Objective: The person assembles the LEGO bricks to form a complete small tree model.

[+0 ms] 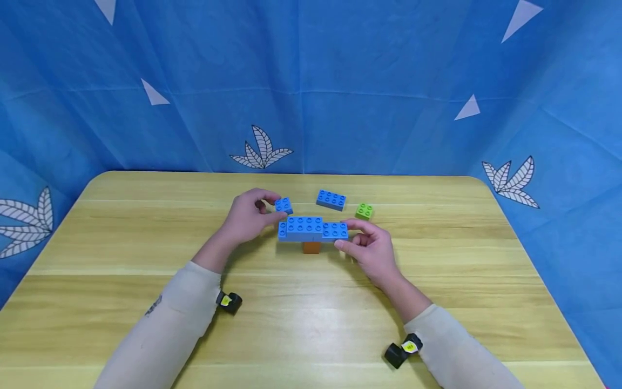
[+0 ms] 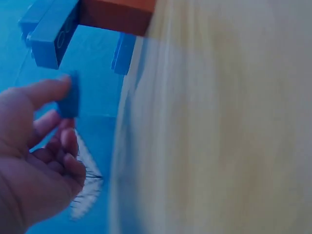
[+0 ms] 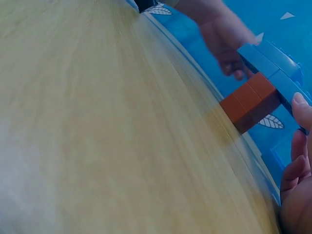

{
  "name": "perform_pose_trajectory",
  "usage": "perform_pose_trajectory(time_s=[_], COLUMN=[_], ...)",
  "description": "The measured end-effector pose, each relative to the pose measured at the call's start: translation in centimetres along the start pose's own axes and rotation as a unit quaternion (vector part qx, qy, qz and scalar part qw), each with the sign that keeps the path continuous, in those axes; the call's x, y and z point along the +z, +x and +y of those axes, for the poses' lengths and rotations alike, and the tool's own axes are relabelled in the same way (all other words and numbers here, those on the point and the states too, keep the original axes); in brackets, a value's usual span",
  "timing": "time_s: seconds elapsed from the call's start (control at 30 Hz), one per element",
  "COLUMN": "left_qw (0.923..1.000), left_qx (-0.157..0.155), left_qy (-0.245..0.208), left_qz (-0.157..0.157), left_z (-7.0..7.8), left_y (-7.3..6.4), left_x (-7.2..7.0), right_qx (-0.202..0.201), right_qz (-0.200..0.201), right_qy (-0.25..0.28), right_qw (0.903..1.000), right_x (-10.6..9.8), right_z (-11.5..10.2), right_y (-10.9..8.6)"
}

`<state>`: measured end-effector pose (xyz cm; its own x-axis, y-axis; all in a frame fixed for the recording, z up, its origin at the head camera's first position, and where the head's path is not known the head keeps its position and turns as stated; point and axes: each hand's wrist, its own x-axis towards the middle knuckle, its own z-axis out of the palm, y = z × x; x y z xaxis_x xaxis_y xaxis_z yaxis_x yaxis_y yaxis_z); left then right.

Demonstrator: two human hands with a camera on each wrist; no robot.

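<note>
A built piece stands mid-table: blue bricks [image 1: 304, 229] form a wide bar on top of an orange brick column [image 1: 311, 247]. My left hand [image 1: 250, 215] pinches a small square blue brick [image 1: 283, 205] between thumb and fingertips, just behind the bar's left end. In the left wrist view that brick [image 2: 71, 97] is held below the bar's end, with a gap between them. At the bar's right end, my right hand [image 1: 370, 247] grips the blue brick [image 1: 335, 230] there between thumb and index finger. From the right wrist view, the orange column [image 3: 250, 101] reaches down to the tabletop.
Behind the built piece lie a loose blue brick [image 1: 331, 200] and a small green brick [image 1: 364, 211]. The wooden table [image 1: 301, 335] ends at a blue patterned cloth [image 1: 340, 97] at the back. Each sleeve carries a black strap-on camera.
</note>
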<state>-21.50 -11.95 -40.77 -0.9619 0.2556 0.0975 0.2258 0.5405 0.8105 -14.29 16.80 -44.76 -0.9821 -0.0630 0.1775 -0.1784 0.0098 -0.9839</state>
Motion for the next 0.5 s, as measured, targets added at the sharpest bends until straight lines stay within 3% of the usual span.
perform_pose_trajectory(time_s=[0.3, 0.5], left_qw=[0.9981, 0.9944], left_qx=[0.051, 0.103], left_qy=[-0.035, 0.007], left_qz=[0.004, -0.023], left_z=[5.5, 7.8], left_y=[-0.6, -0.7], left_x=[-0.3, 1.3], right_qx=[0.0, -0.003], right_qz=[-0.001, -0.001], right_qy=[0.005, 0.004], right_qw=[1.0, 1.0], right_x=[0.1, 0.1], right_z=[0.1, 0.1], right_y=[0.0, 0.0])
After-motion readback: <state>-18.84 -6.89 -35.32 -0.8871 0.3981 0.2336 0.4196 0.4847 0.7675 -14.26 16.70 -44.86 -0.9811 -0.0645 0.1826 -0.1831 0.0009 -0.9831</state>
